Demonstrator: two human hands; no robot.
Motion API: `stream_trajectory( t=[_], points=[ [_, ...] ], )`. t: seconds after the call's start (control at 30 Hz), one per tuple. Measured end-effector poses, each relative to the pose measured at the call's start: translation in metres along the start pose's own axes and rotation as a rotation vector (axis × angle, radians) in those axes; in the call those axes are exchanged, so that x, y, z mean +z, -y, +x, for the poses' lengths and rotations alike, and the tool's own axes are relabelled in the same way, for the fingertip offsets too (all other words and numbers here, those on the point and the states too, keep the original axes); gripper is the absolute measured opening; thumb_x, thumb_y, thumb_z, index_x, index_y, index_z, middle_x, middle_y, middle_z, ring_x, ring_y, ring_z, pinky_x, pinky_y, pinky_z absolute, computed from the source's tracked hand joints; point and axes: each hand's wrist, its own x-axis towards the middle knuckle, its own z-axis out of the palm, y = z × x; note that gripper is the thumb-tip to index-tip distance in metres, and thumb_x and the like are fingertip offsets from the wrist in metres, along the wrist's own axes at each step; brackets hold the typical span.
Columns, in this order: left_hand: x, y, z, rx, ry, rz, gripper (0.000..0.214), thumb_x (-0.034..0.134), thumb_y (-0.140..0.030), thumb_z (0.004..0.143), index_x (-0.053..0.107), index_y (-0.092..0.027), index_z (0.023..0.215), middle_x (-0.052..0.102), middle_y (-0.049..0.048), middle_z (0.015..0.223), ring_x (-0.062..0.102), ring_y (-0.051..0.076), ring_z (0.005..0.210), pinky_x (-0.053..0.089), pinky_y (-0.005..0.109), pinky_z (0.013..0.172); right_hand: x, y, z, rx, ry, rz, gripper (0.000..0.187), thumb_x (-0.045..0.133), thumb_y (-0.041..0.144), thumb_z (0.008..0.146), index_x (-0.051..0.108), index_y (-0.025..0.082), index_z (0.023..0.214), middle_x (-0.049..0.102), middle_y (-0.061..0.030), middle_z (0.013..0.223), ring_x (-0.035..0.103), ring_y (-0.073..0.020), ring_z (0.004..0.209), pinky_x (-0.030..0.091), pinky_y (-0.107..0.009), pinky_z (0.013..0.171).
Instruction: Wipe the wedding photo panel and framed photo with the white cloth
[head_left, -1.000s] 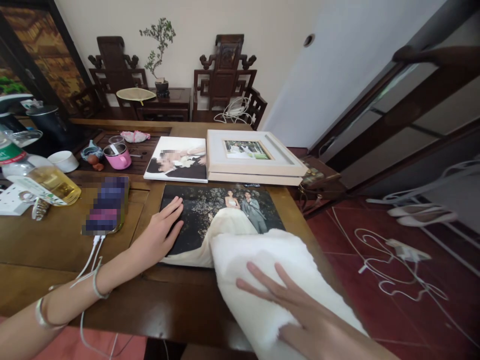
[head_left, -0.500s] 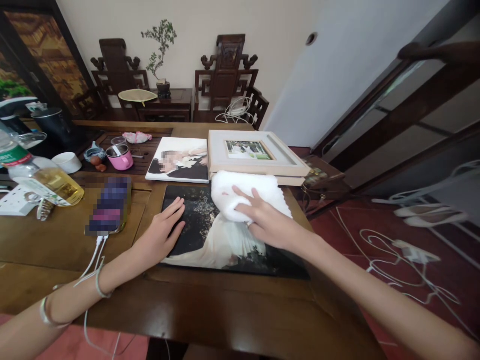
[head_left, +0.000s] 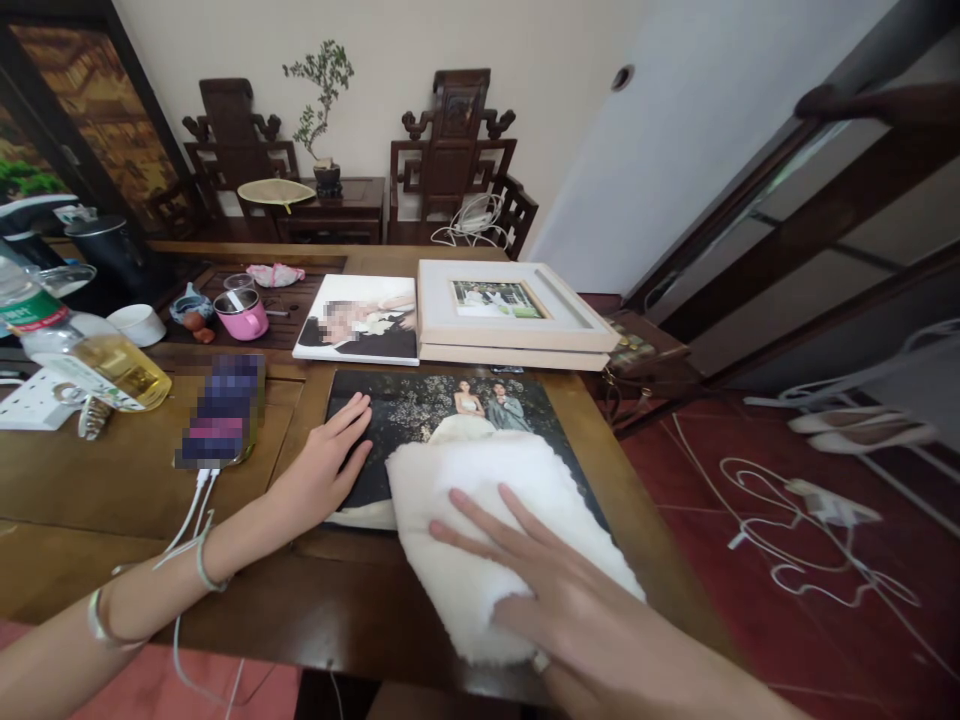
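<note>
**On the brown wooden table [head_left: 352,610]: dark wedding photo panel [head_left: 405,405] with a fluffy white towel [head_left: 465,465] across it**

So the panel lies flat near the table's right end, long axis running left to right, roughly along the near edge. The heads of the couple in it point to the far side, so it reads right way up from this seat. The towel covers its near right part and spills past the near edge, its own length slanting from far left to near right.

Left hand [head_left: 326,455] lies flat on the panel's left edge, fingers almost together, thumb apart. Right hand [head_left: 540,565] is spread on top of the towel; can't tell what the thumb is doing, the pile half hides it.

Containers, all over on the left: a plastic bottle [head_left: 127,365] has yellow liquid in the bottom part, a pink mug [head_left: 241,318] has something pale sticking up in it, and a white cup [head_left: 137,326] stands nearby, contents not visible. Small blue teapot [head_left: 189,303] sits between those last two.
</note>
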Motion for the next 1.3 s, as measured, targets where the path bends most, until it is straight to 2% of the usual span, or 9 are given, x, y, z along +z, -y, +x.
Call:
stream_trajectory(
  t=[0.27,0.37,0.43,0.53,0.7,0.83,0.97,1.13,1.3],
  points=[
    [-0.001,0.001,0.0,0.012,0.009,0.0,0.041,0.036,-0.021,0.097,0.046,-0.003,0.133,0.04,0.0197,0.145,0.031,0.025,0.139,0.031,0.047,0.112,-0.005,-0.075,0.047,0.17,-0.065,-0.055,0.05,0.042,-0.007,0.059,0.062,0.009,0.102,0.037,-0.0215,0.146,0.018,-0.0357,0.138,0.022,-0.066,0.107],
    [-0.001,0.0,0.0,0.013,0.014,0.005,0.041,0.037,-0.021,0.097,0.047,-0.003,0.132,0.04,0.0197,0.145,0.031,0.025,0.139,0.031,0.046,0.112,-0.005,-0.093,0.061,0.206,-0.107,-0.076,0.05,0.042,-0.007,0.06,0.061,0.007,0.104,0.04,-0.0232,0.144,0.02,-0.0379,0.138,0.022,-0.067,0.107],
    [-0.001,0.001,0.0,0.011,0.014,0.009,0.041,0.037,-0.021,0.097,0.046,-0.004,0.133,0.04,0.019,0.145,0.031,0.025,0.139,0.031,0.046,0.112,-0.002,-0.093,0.062,0.221,-0.118,-0.083,0.051,0.042,-0.008,0.059,0.061,0.008,0.104,0.039,-0.0223,0.144,0.018,-0.0383,0.138,0.021,-0.068,0.107],
    [0.0,0.002,-0.001,0.01,0.006,0.005,0.041,0.037,-0.021,0.096,0.047,-0.007,0.133,0.04,0.0178,0.145,0.031,0.025,0.138,0.031,0.046,0.112,0.005,-0.072,0.052,0.193,-0.125,-0.084,0.049,0.041,-0.007,0.057,0.064,0.009,0.098,0.037,-0.0204,0.146,0.014,-0.0388,0.138,0.02,-0.069,0.107],
    [0.0,0.001,0.0,0.016,-0.003,0.009,0.04,0.037,-0.021,0.097,0.047,-0.007,0.133,0.041,0.0175,0.145,0.031,0.025,0.138,0.032,0.046,0.112,0.02,-0.015,0.021,0.007,-0.194,-0.035,0.031,0.046,-0.002,0.059,0.065,0.015,0.074,0.043,-0.0173,0.143,0.022,-0.0405,0.136,0.02,-0.072,0.104],
    [-0.001,0.001,0.001,0.008,0.003,0.015,0.041,0.037,-0.022,0.097,0.047,-0.006,0.133,0.041,0.0182,0.145,0.032,0.025,0.138,0.033,0.044,0.111,0.027,0.002,0.008,-0.111,-0.279,-0.055,0.02,0.05,0.0,0.064,0.06,0.018,0.062,0.046,-0.0141,0.141,0.028,-0.0379,0.135,0.02,-0.067,0.108],
    [-0.001,0.001,0.0,0.015,0.001,0.002,0.04,0.038,-0.021,0.097,0.047,-0.009,0.134,0.041,0.0166,0.145,0.031,0.025,0.138,0.032,0.046,0.111,0.023,-0.016,0.014,-0.086,-0.248,-0.021,0.025,0.049,0.0,0.058,0.063,0.019,0.067,0.047,-0.0125,0.141,0.027,-0.0352,0.137,0.019,-0.066,0.108],
    [0.0,0.001,0.0,0.019,-0.006,-0.021,0.04,0.038,-0.022,0.096,0.048,-0.009,0.133,0.041,0.0171,0.145,0.032,0.027,0.138,0.032,0.047,0.112,0.008,-0.065,0.036,0.141,-0.157,-0.051,0.045,0.043,-0.004,0.054,0.066,0.014,0.088,0.042,-0.0166,0.143,0.023,-0.0339,0.138,0.021,-0.064,0.109],
    [-0.001,0.0,0.0,0.005,0.006,-0.023,0.04,0.038,-0.022,0.096,0.048,-0.009,0.133,0.04,0.0164,0.146,0.032,0.027,0.138,0.031,0.047,0.112,-0.003,-0.097,0.054,0.276,-0.142,-0.089,0.048,0.041,-0.006,0.06,0.062,0.009,0.1,0.044,-0.0223,0.141,0.024,-0.0356,0.137,0.025,-0.062,0.108]
  ],
)
